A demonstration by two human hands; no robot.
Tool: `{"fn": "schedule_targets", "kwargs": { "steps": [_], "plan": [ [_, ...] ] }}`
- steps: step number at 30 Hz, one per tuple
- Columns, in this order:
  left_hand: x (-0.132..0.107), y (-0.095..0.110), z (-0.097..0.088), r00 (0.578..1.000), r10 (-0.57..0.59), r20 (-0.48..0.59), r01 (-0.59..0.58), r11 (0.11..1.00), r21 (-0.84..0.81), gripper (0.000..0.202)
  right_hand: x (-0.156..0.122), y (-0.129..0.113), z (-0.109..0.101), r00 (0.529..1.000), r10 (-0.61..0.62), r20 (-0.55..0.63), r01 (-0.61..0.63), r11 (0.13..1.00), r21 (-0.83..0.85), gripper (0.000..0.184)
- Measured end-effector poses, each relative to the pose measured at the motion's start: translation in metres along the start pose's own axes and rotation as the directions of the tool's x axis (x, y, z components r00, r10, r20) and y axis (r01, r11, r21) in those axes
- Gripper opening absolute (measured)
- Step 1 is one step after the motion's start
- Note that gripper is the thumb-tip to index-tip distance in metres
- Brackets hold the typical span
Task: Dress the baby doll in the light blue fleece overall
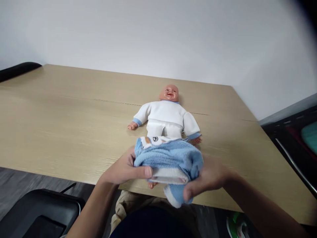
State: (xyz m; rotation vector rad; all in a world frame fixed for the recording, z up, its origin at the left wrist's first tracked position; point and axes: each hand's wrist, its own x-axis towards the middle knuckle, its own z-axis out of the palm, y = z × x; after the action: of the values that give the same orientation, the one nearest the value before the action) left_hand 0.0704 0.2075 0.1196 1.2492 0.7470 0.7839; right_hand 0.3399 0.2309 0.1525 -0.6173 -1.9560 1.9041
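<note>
Blue fleecy garment [170,155], one, with a white printed section and pale lining; both hands are holding it bunched over the legs of a doll [166,114], near the front edge of the wooden surface [74,112]. Doll, one, lying face up, wearing a white top [163,108] and white trousers [174,128]; a foot is showing below the cloth. Progress, by judgement: the garment is already being gathered, with its pale-lined opening facing the wearer of the camera; it is not covering the doll's torso or arms, nor lying spread or set down, so the handling is appearing unfinished. Whether the cloth is touching the doll's legs, one cannot tell. Left hand [125,168]: fingers are clamping the garment's left side, the thumb lying across the front beside the opening. Right hand [210,175]: fingers are clamping the right side, the thumb pressing a hanging blue piece with a white end; the other right fingers are mostly hiding behind the cloth. The garment is thus sitting between the two thumbs and the fingers behind.
</note>
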Motion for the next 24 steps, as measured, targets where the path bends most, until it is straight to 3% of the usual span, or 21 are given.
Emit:
{"fn": "schedule_targets", "kwargs": {
  "steps": [2,4,6,8,10,15,18,21,24],
  "plan": [
    [-0.015,-0.008,0.005,0.995,-0.069,-0.066,0.071,0.997,0.025,0.053,-0.006,0.008,0.015,0.971,0.076,-0.227,-0.103,0.989,-0.108,0.034],
    [-0.027,-0.013,0.011,0.98,-0.14,-0.139,0.149,0.987,0.054,0.049,-0.012,0.016,0.031,0.861,0.104,-0.497,-0.235,0.949,-0.21,0.02],
    [-0.035,-0.017,0.019,0.964,-0.204,-0.169,0.219,0.972,0.078,0.056,-0.016,0.024,0.044,0.793,0.056,-0.607,-0.272,0.924,-0.27,0.017],
    [-0.038,-0.019,0.027,0.953,-0.24,-0.186,0.263,0.958,0.112,0.064,-0.015,0.029,0.051,0.798,-0.01,-0.603,-0.231,0.918,-0.321,0.02],
    [-0.036,-0.023,0.033,0.944,-0.231,-0.234,0.274,0.947,0.168,0.057,-0.011,0.033,0.051,0.794,-0.057,-0.605,-0.216,0.904,-0.369,0.016],
    [-0.022,-0.043,0.036,0.925,-0.07,-0.374,0.222,0.898,0.38,0.039,0.004,0.041,0.039,0.796,-0.089,-0.599,-0.253,0.85,-0.463,0.006],
    [-0.013,-0.051,0.034,0.909,-0.023,-0.416,0.222,0.871,0.438,0.035,0.008,0.046,0.034,0.776,-0.092,-0.624,-0.276,0.84,-0.467,0.008],
    [-0.003,-0.054,0.03,0.901,-0.065,-0.429,0.271,0.856,0.44,0.027,0.011,0.051,0.03,0.749,-0.118,-0.652,-0.288,0.828,-0.481,0.014],
    [0.009,-0.054,0.024,0.903,-0.021,-0.43,0.233,0.864,0.447,0.024,0.016,0.058,0.023,0.719,-0.152,-0.678,-0.288,0.823,-0.49,0.016]
  ]
}}
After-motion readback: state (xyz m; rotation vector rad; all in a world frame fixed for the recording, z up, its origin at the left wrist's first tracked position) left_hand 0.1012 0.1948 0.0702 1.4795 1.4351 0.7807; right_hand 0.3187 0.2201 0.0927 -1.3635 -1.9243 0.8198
